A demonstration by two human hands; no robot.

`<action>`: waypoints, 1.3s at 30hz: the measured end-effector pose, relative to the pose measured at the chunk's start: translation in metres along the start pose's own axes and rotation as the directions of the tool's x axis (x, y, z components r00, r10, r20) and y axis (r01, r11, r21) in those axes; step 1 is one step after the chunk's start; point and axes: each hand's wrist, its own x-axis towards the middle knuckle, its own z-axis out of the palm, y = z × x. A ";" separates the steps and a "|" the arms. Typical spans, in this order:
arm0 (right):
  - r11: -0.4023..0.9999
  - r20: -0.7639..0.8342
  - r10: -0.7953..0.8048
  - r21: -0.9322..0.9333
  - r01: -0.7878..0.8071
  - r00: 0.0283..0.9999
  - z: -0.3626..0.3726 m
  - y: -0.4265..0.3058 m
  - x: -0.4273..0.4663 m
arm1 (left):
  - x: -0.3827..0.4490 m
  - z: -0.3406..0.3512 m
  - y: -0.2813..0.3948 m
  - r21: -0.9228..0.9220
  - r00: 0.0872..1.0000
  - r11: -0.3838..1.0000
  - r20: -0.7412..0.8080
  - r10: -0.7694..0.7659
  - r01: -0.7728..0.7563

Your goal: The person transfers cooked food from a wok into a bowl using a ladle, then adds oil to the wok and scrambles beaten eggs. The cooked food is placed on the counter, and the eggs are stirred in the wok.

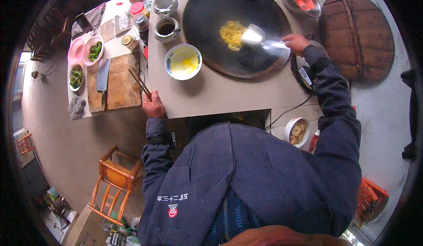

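Observation:
My right hand (pixel 296 44) grips the handle of a metal spatula (pixel 253 34) at the right rim of a large dark wok (pixel 211 14). The spatula's blade touches the right side of some cooked yellow egg (pixel 232 34) in the wok. My left hand (pixel 153 104) holds a pair of wooden chopsticks (pixel 140 84) at the counter's front edge, their tips pointing up and left. A white bowl with a blue pattern (pixel 183 62), coated inside with yellow liquid residue, stands between my left hand and the wok.
At left, a cleaver (pixel 103 76) lies on a wooden cutting board (pixel 124 80), beside dishes of green vegetables (pixel 95 51). Two ceramic pots (pixel 167 30) stand left of the wok. A round wooden lid (pixel 358 38) is at right, and a bowl of sliced food (pixel 298 132) near my right sleeve.

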 end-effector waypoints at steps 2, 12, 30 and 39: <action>0.986 0.063 0.158 0.043 -0.161 0.985 -0.015 0.001 -0.010 | 0.001 0.000 -0.002 -0.033 1.000 0.999 0.011 -0.003 0.004; 0.955 0.098 0.120 0.260 -0.141 0.988 0.035 -0.025 0.043 | 0.002 -0.005 -0.003 -0.027 0.999 0.999 0.032 -0.021 0.022; 0.980 0.036 0.066 0.188 -0.071 0.997 0.002 -0.022 0.046 | 0.000 -0.003 -0.003 -0.004 1.000 1.000 -0.002 -0.030 0.030; 0.924 0.079 0.038 0.378 -0.065 0.996 0.034 -0.043 0.043 | 0.000 0.000 -0.001 -0.035 0.999 0.999 -0.031 -0.034 0.033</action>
